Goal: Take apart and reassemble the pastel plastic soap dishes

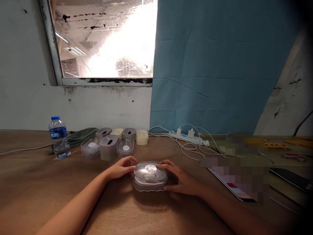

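Note:
In front of me on the wooden table is a rounded plastic container, with a clear upper part, a greyish lower part and a wavy pale bottom edge. A round printed label sits on its top. My left hand is closed against its left side, thumb at the upper edge. From the right, my right hand grips it, fingers on the top near the label and thumb low on the side. The palms' inner contact is partly hidden.
Behind stand clear tubs, grey slotted holders and stacked cream lids. A water bottle is at left. Rightward lie a power strip with looping cables, a phone-like device and a dark flat object.

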A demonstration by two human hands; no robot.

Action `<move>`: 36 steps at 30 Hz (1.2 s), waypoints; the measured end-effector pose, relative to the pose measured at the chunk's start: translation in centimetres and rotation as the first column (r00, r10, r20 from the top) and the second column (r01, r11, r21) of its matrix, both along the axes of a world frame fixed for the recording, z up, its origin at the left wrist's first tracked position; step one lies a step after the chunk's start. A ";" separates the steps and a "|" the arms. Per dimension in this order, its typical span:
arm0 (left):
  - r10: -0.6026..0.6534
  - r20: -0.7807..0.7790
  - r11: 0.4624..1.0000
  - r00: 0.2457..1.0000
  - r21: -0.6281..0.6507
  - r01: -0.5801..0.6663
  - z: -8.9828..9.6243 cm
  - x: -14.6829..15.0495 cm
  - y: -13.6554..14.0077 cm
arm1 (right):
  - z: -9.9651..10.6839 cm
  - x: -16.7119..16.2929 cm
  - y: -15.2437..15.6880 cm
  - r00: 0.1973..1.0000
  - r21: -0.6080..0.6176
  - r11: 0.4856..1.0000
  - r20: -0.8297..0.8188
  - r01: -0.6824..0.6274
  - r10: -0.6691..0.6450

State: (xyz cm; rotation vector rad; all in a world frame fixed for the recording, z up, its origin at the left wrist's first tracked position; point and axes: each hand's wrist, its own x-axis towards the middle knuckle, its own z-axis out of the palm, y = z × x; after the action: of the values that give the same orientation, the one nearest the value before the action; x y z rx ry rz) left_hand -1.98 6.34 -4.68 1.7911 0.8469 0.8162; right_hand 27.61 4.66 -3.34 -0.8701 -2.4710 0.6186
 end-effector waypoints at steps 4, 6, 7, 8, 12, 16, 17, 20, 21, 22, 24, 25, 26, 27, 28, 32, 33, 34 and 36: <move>0.022 -0.078 0.998 0.997 0.058 -0.017 0.2 0.1 -0.4 | -0.1 0.1 0.2 0.999 0.011 1.000 -0.037 0.002 -0.001; 0.042 -0.144 0.993 0.989 0.116 -0.025 0.4 0.3 -0.8 | -0.1 0.1 0.2 0.998 0.041 0.999 -0.060 -0.032 0.035; 0.058 -0.185 0.986 0.981 0.162 -0.028 0.5 0.5 -1.1 | -0.1 0.1 0.3 0.996 0.063 0.997 -0.068 -0.052 0.057; 0.086 -0.227 0.975 0.970 0.220 -0.035 0.7 0.7 -1.3 | -0.1 0.1 0.3 0.994 0.086 0.994 -0.071 -0.072 0.078; 0.273 -0.298 0.875 0.915 0.472 -0.108 1.0 1.4 -2.0 | -0.1 0.2 0.3 0.994 0.141 0.985 -0.041 -0.098 0.105; 0.430 -0.204 0.747 0.879 0.627 -0.220 1.0 1.5 -2.0 | 0.3 0.3 0.1 0.999 0.176 0.983 0.031 -0.045 0.040; 0.457 -0.172 0.719 0.873 0.649 -0.248 1.0 1.4 -1.9 | 0.4 0.3 0.0 0.999 0.191 0.981 0.052 -0.027 0.018; 0.510 -0.094 0.656 0.855 0.686 -0.316 1.1 1.0 -1.9 | 0.6 0.1 0.1 0.992 0.240 0.969 0.098 0.059 -0.085; 0.525 -0.075 0.638 0.848 0.695 -0.333 1.1 0.9 -1.9 | 0.6 0.0 0.2 0.985 0.258 0.961 0.106 0.102 -0.133; 0.541 -0.060 0.618 0.839 0.705 -0.348 1.2 0.8 -1.9 | 0.4 0.0 0.3 0.975 0.276 0.949 0.115 0.150 -0.188; 0.581 -0.045 0.573 0.813 0.732 -0.369 1.3 0.7 -2.0 | 0.0 0.0 0.8 0.944 0.319 0.916 0.142 0.242 -0.299; 0.602 -0.047 0.551 0.797 0.747 -0.372 1.4 0.6 -2.0 | -0.4 0.1 1.2 0.923 0.344 0.895 0.154 0.285 -0.353; 0.622 -0.053 0.532 0.781 0.761 -0.372 1.5 0.6 -2.0 | -0.8 0.2 1.6 0.901 0.368 0.871 0.162 0.324 -0.403; 0.639 -0.062 0.517 0.767 0.773 -0.368 1.6 0.5 -2.0 | -1.2 0.4 2.0 0.880 0.391 0.848 0.160 0.359 -0.447; 0.652 -0.072 0.508 0.755 0.781 -0.363 1.6 0.5 -2.0 | -1.6 0.5 2.4 0.866 0.409 0.827 0.150 0.386 -0.478; 0.687 -0.084 0.484 0.722 0.794 -0.369 1.7 0.3 -1.8 | -2.9 1.0 3.7 0.877 0.454 0.806 0.100 0.381 -0.471; 0.694 -0.084 0.480 0.715 0.795 -0.372 1.7 0.3 -1.8 | -3.0 1.0 3.9 0.884 0.461 0.810 0.106 0.362 -0.455; 0.700 -0.085 0.476 0.709 0.795 -0.375 1.6 0.3 -1.8 | -3.0 1.0 4.0 0.886 0.471 0.811 0.119 0.347 -0.448; 0.706 -0.090 0.475 0.702 0.796 -0.376 1.6 0.3 -1.8 | -2.9 0.9 4.3 0.869 0.506 0.792 0.152 0.341 -0.471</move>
State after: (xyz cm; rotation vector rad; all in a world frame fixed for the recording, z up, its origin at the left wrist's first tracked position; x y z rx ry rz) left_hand -1.66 4.52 -3.05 2.4985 1.6299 1.3803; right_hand 28.53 8.96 -6.28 -1.2958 -2.3731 -0.2643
